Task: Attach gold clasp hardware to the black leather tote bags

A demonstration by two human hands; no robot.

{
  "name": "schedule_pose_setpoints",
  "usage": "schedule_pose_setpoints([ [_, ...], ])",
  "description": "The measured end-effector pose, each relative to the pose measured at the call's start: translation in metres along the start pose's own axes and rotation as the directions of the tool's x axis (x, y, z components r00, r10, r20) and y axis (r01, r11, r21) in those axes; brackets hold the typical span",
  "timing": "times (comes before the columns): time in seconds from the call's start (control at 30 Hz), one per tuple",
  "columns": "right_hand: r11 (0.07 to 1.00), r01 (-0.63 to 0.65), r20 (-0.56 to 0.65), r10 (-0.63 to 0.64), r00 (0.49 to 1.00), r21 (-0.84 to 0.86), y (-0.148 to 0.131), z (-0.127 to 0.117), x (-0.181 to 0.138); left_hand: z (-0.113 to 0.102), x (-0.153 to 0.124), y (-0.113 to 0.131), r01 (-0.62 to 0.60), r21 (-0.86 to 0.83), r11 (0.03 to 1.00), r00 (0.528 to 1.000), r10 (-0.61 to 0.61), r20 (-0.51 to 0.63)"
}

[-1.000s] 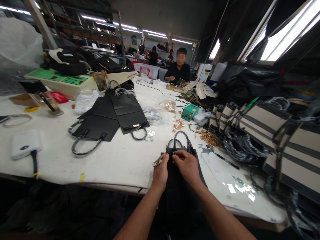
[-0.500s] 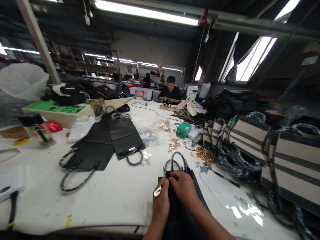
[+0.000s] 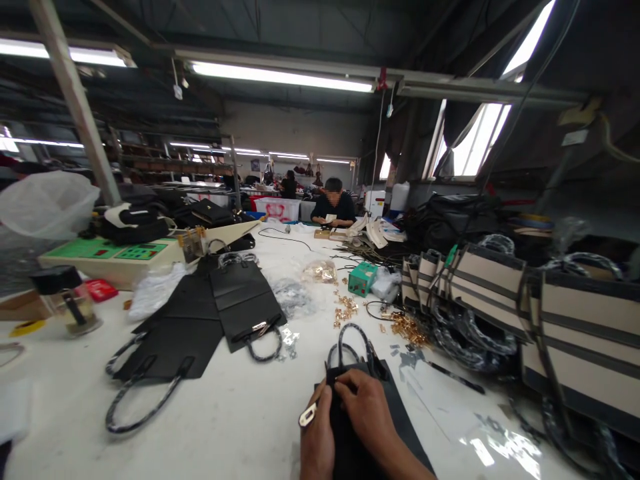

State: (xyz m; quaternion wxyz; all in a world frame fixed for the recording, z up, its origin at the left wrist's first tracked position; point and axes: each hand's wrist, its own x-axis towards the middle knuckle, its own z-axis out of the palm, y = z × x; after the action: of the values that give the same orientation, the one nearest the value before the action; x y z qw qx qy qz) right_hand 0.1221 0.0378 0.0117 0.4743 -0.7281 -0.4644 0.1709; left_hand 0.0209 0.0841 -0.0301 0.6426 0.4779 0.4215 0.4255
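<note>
View tilted up, both hands [image 3: 319,427] [image 3: 367,408] sit lower (co-worker's head [image 3: 333,191] now bowed).

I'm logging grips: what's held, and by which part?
The black bag: left hand and right hand pinch near its top, below the handles; the exact spot is hidden.

Left of the near black handbag [image 3: 399,403], bare white tabletop [image 3: 240,417] leaves passage as far as the flat black handbags [image 3: 173,343]. Beyond it, loose gold-coloured metal fittings [image 3: 407,329] and a green box [image 3: 362,278] obstruct; to its right, crowded beige-and-black handbags [image 3: 487,283] form a barrier.
</note>
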Motion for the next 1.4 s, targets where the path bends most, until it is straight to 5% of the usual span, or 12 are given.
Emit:
schedule_pose_setpoints([
  [0.27,0.990,0.139,-0.024,-0.139,0.990,0.027,0.005,-0.001,-0.011,0.001,0.007,-0.014,-0.009,-0.045,0.999,0.995,0.005,-0.100],
  [0.43,0.971,0.206,-0.075,-0.198,0.977,0.117,0.016,-0.035,-0.042,0.001,0.006,-0.018,0.005,-0.106,0.994,0.995,-0.016,-0.103],
  [0.67,1.000,-0.011,-0.242,0.010,0.970,-0.004,0.067,-0.097,-0.049,0.014,-0.013,0.013,0.150,-0.274,0.950,0.979,-0.181,-0.090],
  [0.8,0.981,-0.171,-0.139,0.182,0.973,0.087,0.076,-0.095,-0.042,0.019,-0.024,0.027,0.291,-0.323,0.900,0.954,-0.297,0.034],
  [0.97,0.949,-0.192,-0.001,0.198,0.980,0.249,0.073,-0.095,-0.034,0.020,-0.029,0.033,0.357,-0.318,0.878,0.933,-0.354,0.071],
  [1.2,0.891,-0.235,0.091,0.217,0.972,0.389,0.073,-0.101,-0.033,0.022,-0.024,0.033,0.139,-0.216,0.966,0.977,-0.170,-0.132],
  [1.4,0.839,-0.219,0.126,0.179,0.976,0.498,0.063,-0.105,-0.030,0.004,-0.033,0.051,0.065,-0.120,0.991,0.995,-0.055,0.085],
])
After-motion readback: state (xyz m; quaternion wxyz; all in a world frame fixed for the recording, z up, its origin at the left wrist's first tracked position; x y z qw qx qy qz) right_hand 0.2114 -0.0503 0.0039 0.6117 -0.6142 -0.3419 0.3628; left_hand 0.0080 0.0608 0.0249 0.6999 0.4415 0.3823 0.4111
